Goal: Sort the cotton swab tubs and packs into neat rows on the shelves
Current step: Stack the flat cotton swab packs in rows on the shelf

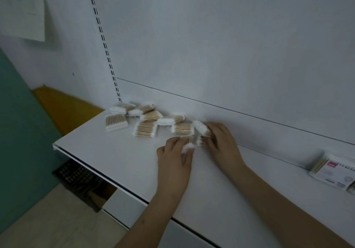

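Several clear packs of wooden cotton swabs point(146, 127) lie scattered at the back left of a white shelf point(119, 163). My left hand point(173, 163) grips one swab pack point(187, 144) near the right end of the scatter. Beside it, my right hand point(221, 142) holds another swab pack point(201, 130) against the back panel. The two hands are close together. A clear rectangular tub of swabs point(332, 171) with a printed label lies at the far right of the shelf.
A white back panel point(230, 46) with a slotted upright point(103, 42) rises behind the shelf. Below the shelf's left edge are a dark crate point(78, 178), a lower white shelf point(123, 205) and a pale floor. A teal board and an orange surface stand at the left.
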Tool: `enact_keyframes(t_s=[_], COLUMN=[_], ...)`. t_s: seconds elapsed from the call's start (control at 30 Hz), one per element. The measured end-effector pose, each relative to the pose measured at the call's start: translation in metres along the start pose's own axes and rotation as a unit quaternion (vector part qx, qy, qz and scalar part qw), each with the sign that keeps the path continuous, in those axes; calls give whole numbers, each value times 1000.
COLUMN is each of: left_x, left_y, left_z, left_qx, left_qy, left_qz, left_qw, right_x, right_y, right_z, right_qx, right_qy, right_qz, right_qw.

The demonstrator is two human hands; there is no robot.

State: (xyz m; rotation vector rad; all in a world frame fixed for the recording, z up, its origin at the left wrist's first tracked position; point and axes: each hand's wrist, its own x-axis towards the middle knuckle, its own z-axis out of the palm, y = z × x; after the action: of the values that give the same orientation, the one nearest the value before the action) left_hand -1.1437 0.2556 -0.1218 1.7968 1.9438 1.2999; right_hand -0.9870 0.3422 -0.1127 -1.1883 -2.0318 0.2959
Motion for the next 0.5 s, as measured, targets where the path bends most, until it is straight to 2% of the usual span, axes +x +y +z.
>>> enact_keyframes(t_s=[0.13, 0.2, 0.3, 0.37, 0.5], left_x=[-3, -5, -4, -1, 0], left_y=[8, 9, 11, 10, 11], left_z=[-12, -18, -22, -22, -22], left_qx=[-121, -204, -297, -299, -286], left_qy=[58, 74, 54, 38, 16], left_qz=[-31, -66, -121, -139, -152], left_qw=[990, 974, 946, 943, 946], right_x=[1, 3, 0, -3, -22], right_y=[-1, -3, -10, -11, -11], right_z=[-6, -11, -23, -33, -57], right_qx=[-27, 12, 121, 163, 286], right_qy=[75, 91, 99, 98, 70], right_qz=[-6, 7, 145, 203, 204], right_qw=[997, 996, 977, 961, 934])
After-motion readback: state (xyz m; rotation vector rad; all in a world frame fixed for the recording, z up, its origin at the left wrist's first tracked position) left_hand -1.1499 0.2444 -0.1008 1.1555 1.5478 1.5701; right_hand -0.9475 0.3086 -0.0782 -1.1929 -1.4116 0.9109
